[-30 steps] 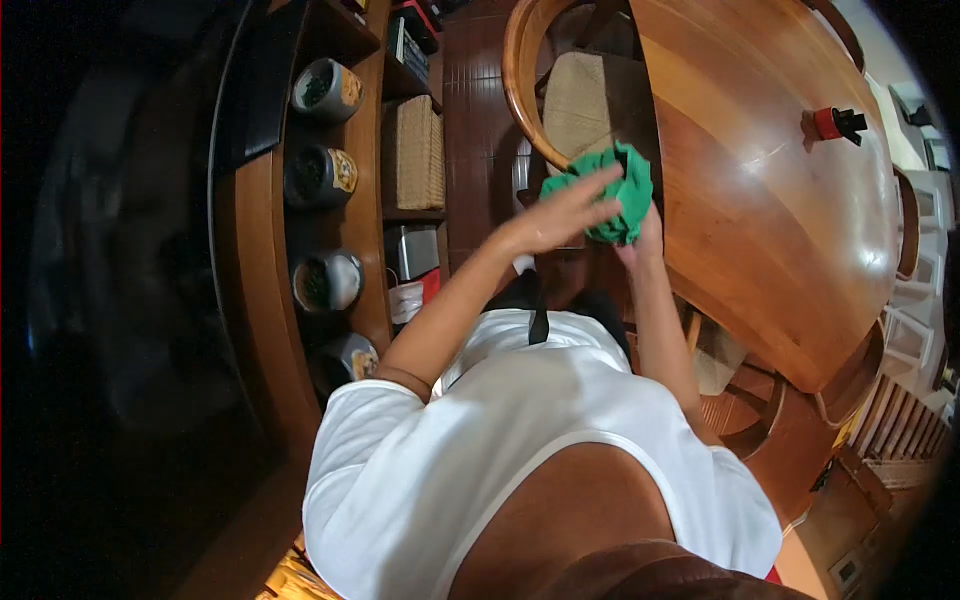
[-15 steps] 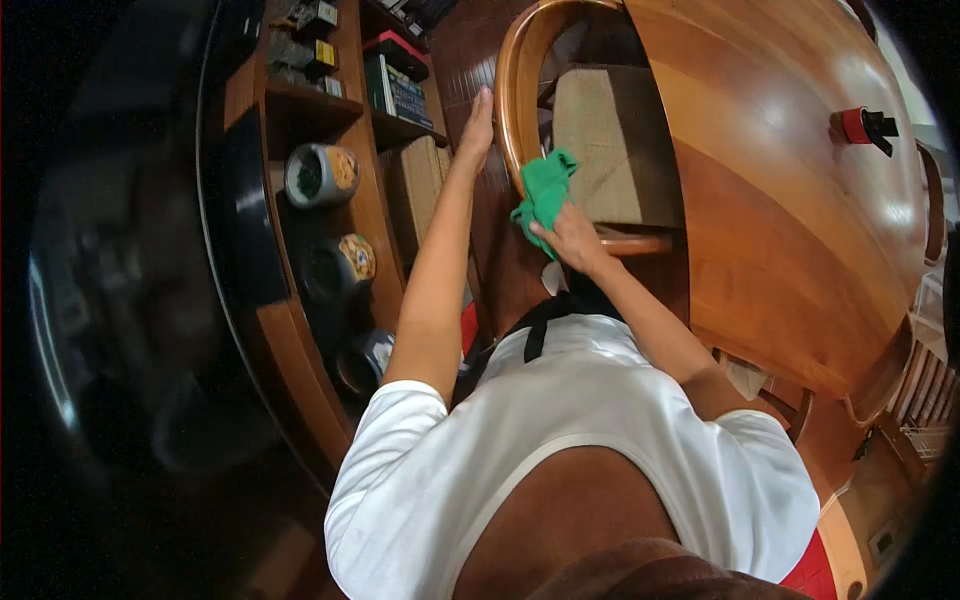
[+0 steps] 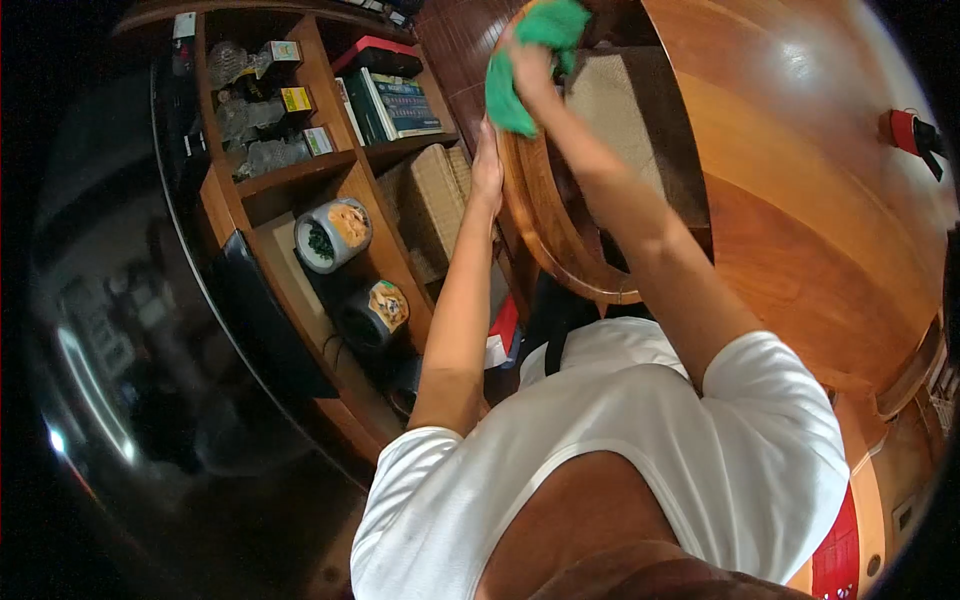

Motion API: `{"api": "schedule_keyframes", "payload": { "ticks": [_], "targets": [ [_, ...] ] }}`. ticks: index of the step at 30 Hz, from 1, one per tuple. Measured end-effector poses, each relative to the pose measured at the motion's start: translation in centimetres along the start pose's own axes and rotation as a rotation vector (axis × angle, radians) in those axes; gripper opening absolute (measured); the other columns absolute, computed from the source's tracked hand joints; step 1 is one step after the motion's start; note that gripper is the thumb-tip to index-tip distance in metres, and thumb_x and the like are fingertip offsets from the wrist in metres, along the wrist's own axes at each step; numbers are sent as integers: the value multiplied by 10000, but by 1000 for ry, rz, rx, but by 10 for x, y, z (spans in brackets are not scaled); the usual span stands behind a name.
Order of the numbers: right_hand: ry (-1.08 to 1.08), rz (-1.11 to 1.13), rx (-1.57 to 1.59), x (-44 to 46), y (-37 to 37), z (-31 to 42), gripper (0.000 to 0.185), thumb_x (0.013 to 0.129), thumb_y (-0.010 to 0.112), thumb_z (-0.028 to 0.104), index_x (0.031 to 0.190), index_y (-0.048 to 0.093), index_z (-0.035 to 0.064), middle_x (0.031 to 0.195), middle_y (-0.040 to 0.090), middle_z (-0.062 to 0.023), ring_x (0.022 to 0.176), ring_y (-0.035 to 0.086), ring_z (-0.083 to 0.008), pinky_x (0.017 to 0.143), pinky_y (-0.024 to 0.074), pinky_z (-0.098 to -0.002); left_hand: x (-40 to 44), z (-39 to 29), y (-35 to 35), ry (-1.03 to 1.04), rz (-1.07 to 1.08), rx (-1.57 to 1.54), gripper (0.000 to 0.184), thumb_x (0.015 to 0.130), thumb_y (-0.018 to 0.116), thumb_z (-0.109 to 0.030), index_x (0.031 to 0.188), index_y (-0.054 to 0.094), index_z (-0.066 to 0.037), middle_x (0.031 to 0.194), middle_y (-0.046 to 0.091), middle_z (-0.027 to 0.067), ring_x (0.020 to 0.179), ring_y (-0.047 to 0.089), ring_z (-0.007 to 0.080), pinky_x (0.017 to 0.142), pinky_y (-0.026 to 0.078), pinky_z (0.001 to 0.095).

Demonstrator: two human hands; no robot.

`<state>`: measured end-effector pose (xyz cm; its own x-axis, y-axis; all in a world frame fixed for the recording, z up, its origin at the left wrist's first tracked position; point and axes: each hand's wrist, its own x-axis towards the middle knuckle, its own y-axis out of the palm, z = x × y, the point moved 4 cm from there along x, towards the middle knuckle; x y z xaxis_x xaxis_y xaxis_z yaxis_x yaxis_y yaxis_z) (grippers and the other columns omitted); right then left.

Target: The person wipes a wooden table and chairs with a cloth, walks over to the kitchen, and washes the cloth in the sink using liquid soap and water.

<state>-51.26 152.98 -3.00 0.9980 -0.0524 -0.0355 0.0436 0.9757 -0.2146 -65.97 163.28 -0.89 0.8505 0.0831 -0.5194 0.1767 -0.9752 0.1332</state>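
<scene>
My right hand (image 3: 532, 72) presses a green cloth (image 3: 510, 98) onto the curved wooden rail of a chair (image 3: 530, 205), near its far end. The cloth drapes over the rail and is slightly blurred, and part of my fingers is hidden in it. Along the outer left side of the same rail lies my left hand (image 3: 487, 170), its fingers stretched out and no object in it. Inside the rail the chair's beige seat (image 3: 615, 120) shows.
A wooden shelf (image 3: 300, 175) on the left holds small boxes, glassware, books (image 3: 400, 105), a woven basket (image 3: 425, 200) and round pots (image 3: 335, 235). To the right is a large wooden table (image 3: 800, 200) with a red and black object (image 3: 912, 132).
Both hands held the cloth area earlier; my left hand then left it and now rests against the rail. My right hand has moved the cloth forward along the rail. The view has turned.
</scene>
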Motion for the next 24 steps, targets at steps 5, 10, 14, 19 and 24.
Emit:
{"api": "schedule_keyframes", "payload": {
  "ticks": [5, 10, 14, 19, 24],
  "targets": [
    [31, -99, 164, 2, -17, -5, 598, 932, 422, 525, 1019, 589, -43, 1031, 598, -267, 1015, 549, -389, 898, 373, -485, -5, -8, 9, 24, 31, -21, 632, 964, 318, -554, 1402, 354, -99, 1319, 467, 74, 1194, 462, 205, 1002, 380, 352],
    [170, 348, 342, -168, -5, -49, 764, 925, 496, 463, 1440, 182, -6, 1503, 130, -211, 1388, 125, -344, 1141, 82, -432, -3, -2, 5, 102, 68, -132, 599, 963, 365, -534, 1373, 394, -99, 1250, 507, 89, 1092, 536, 209, 938, 440, 351],
    [267, 344, 118, -181, -16, 2, 711, 929, 447, 494, 1381, 304, -35, 1471, 192, -237, 1375, 130, -389, 1141, 77, -431, -3, 0, 21, 29, 270, -442, 551, 988, 347, -462, 1350, 401, -50, 1247, 503, 97, 1080, 531, 206, 940, 430, 338],
    [-364, 187, -501, -73, -5, 52, 722, 909, 407, 552, 1251, 464, -82, 1345, 360, -292, 1334, 177, -482, 1098, 132, -556, 6, 6, 2, 204, 180, -75, 567, 1001, 315, -441, 1394, 320, -31, 1343, 430, 98, 1201, 440, 210, 1007, 356, 339],
    [-557, -75, -1138, 31, -24, 41, 506, 910, 465, 456, 1097, 595, 4, 1203, 496, -207, 1278, 275, -521, 956, 226, -717, -4, -6, -1, 15, 117, 14, 652, 995, 300, -476, 1463, 208, -32, 1471, 303, 112, 1347, 287, 233, 1102, 218, 347]
  ]
}}
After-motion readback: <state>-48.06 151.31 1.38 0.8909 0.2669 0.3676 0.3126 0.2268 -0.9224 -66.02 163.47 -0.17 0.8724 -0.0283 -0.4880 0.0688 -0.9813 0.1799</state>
